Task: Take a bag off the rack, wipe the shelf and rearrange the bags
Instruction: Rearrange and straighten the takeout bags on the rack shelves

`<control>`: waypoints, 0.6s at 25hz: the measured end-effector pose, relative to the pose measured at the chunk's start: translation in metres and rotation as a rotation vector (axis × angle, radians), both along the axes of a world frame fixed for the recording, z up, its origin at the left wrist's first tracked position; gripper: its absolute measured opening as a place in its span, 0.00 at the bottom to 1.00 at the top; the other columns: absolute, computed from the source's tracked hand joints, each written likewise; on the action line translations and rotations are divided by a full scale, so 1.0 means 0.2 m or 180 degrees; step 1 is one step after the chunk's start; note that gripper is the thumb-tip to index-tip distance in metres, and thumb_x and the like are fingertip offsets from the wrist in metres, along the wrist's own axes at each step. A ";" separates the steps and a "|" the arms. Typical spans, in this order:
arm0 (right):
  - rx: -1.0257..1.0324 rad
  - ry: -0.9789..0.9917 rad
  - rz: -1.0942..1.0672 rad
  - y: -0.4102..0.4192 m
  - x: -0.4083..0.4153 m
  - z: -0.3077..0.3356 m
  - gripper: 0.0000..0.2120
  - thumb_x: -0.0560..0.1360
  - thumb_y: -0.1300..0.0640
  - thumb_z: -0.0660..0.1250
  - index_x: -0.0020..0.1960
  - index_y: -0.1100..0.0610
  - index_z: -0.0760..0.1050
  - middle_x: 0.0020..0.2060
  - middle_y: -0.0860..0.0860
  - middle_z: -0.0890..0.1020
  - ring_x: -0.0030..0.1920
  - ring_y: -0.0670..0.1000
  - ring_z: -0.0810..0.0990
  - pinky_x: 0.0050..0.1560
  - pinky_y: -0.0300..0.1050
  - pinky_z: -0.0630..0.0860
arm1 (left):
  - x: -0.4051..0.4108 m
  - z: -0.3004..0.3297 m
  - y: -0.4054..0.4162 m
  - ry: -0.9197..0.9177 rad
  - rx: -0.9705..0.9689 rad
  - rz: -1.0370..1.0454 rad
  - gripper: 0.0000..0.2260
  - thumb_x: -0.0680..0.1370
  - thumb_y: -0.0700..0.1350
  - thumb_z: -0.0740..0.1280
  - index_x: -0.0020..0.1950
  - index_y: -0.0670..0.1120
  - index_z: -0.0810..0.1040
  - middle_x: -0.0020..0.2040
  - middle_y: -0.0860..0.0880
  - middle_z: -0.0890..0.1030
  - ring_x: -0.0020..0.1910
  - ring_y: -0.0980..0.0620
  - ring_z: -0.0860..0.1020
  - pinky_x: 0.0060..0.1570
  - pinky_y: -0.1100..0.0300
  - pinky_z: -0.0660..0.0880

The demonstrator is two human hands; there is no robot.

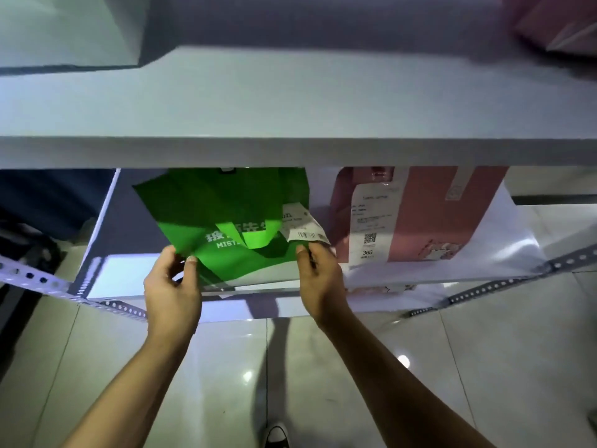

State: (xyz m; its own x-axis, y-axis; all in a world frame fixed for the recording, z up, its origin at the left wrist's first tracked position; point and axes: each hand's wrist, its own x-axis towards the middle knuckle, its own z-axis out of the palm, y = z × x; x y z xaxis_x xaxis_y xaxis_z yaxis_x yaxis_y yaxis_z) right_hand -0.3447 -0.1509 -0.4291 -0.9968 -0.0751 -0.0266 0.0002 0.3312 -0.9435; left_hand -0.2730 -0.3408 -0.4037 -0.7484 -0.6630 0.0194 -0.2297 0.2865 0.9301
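White rack (290,153), upper shelf (290,108) bare across its middle. Lower shelf (452,273) carrying, at right, a pink bag (452,215) with printed slip (number 366 legible). Green bag (223,218) at centre-left of lower shelf, tilted, receipt (303,227) attached. Left hand (172,286) pinching the green bag's near-left edge. Right hand (318,276) clamped on its near-right edge, beneath the receipt.

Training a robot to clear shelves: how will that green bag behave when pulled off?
The green bag looks like thin cloth, creased and leaning, so probably floppy and light. Both hands pinch its lower corners; its receipt may flap.
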 end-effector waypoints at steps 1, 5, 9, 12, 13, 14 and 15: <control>-0.0038 -0.0036 -0.0005 -0.02 0.00 0.00 0.09 0.83 0.60 0.62 0.54 0.63 0.78 0.37 0.41 0.74 0.37 0.36 0.73 0.42 0.30 0.68 | -0.02 -0.02 -0.02 0.0045 -0.0024 0.0054 0.07 0.81 0.37 0.63 0.55 0.45 0.77 0.47 0.45 0.81 0.46 0.48 0.78 0.44 0.73 0.73; -0.0163 -0.0203 0.0089 -0.01 -0.01 -0.08 0.15 0.81 0.51 0.63 0.59 0.62 0.78 0.49 0.50 0.82 0.46 0.44 0.79 0.52 0.43 0.76 | -0.02 -0.10 -0.02 0.0122 0.0074 0.0313 0.09 0.81 0.41 0.64 0.61 0.44 0.76 0.50 0.48 0.79 0.47 0.50 0.78 0.46 0.67 0.76; -0.0317 -0.0154 0.0219 0.12 0.00 -0.08 0.15 0.81 0.59 0.65 0.68 0.57 0.76 0.58 0.50 0.82 0.57 0.47 0.82 0.63 0.41 0.77 | 0.07 -0.16 0.05 0.0113 0.0146 0.0537 0.14 0.80 0.41 0.62 0.66 0.50 0.74 0.60 0.51 0.79 0.59 0.53 0.79 0.60 0.51 0.78; -0.0354 0.0052 0.0507 0.23 0.02 -0.08 0.18 0.82 0.64 0.63 0.71 0.57 0.72 0.59 0.48 0.80 0.54 0.39 0.79 0.56 0.29 0.74 | 0.19 -0.20 0.14 0.0150 0.0063 0.0711 0.16 0.79 0.39 0.60 0.64 0.52 0.74 0.59 0.52 0.80 0.59 0.58 0.78 0.61 0.46 0.77; -0.0329 0.0067 0.0542 0.27 0.05 -0.10 0.19 0.82 0.64 0.63 0.72 0.58 0.72 0.60 0.49 0.80 0.55 0.39 0.79 0.56 0.28 0.74 | 0.24 -0.22 0.18 0.0170 0.0061 0.0719 0.16 0.79 0.38 0.60 0.63 0.52 0.75 0.58 0.53 0.80 0.58 0.59 0.79 0.61 0.46 0.77; -0.0324 0.0086 0.0546 0.30 0.07 -0.13 0.19 0.82 0.65 0.63 0.72 0.59 0.72 0.61 0.50 0.80 0.57 0.41 0.79 0.58 0.29 0.74 | 0.28 -0.25 0.22 0.0196 0.0062 0.0716 0.15 0.79 0.37 0.60 0.62 0.52 0.76 0.57 0.54 0.81 0.58 0.58 0.79 0.61 0.46 0.77; -0.0316 0.0121 0.0561 0.34 0.11 -0.17 0.19 0.81 0.65 0.64 0.72 0.60 0.72 0.62 0.53 0.80 0.60 0.44 0.80 0.61 0.30 0.74 | 0.33 -0.28 0.27 0.0199 0.0048 0.0705 0.15 0.79 0.37 0.60 0.61 0.51 0.77 0.56 0.54 0.81 0.57 0.56 0.80 0.61 0.48 0.77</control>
State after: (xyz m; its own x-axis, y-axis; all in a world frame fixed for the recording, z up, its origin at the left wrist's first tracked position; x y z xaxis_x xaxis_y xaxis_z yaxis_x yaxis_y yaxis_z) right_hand -0.3227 -0.0833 -0.4624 -0.9682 -0.2488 0.0269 -0.0857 0.2285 -0.9698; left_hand -0.2063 -0.2876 -0.4606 -0.5823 -0.8115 0.0500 -0.2273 0.2215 0.9483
